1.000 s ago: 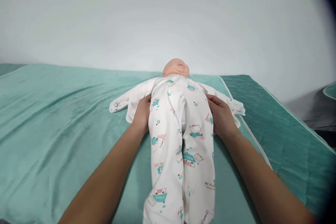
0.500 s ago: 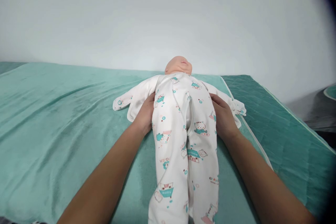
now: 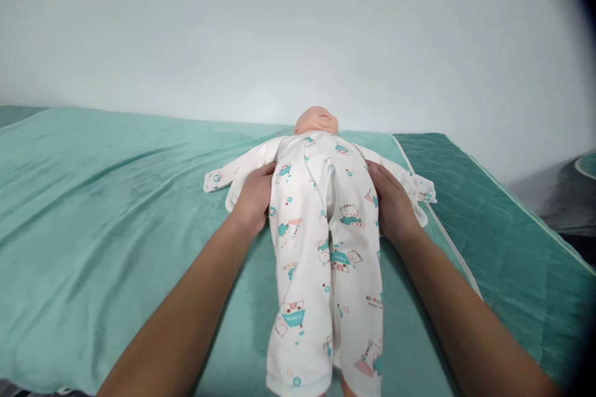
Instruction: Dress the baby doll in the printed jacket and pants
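Observation:
A baby doll (image 3: 313, 121) lies on its back, its head toward the wall. It wears a white long-sleeved top (image 3: 257, 157) with the arms spread out. White printed baby trousers (image 3: 305, 229) cover its body and legs, their upper part reaching close to the neck. My left hand (image 3: 255, 197) is closed on the trousers' left side at hip height. On the opposite side, my right hand (image 3: 395, 206) grips them likewise. The fingertips of both hands are partly hidden by cloth. A bit of bare doll leg (image 3: 347, 389) shows below one hem.
A light green velvety sheet (image 3: 116, 248) with wrinkles lies under the doll. Darker green quilted bedding (image 3: 503, 223) borders it on the right. Behind stands a plain pale wall (image 3: 233, 31). A dark object (image 3: 575, 192) sits at the far right edge.
The trousers have shifted up toward the doll's head, so their hems and a bit of leg now show. Both hands have moved only slightly, staying at its sides.

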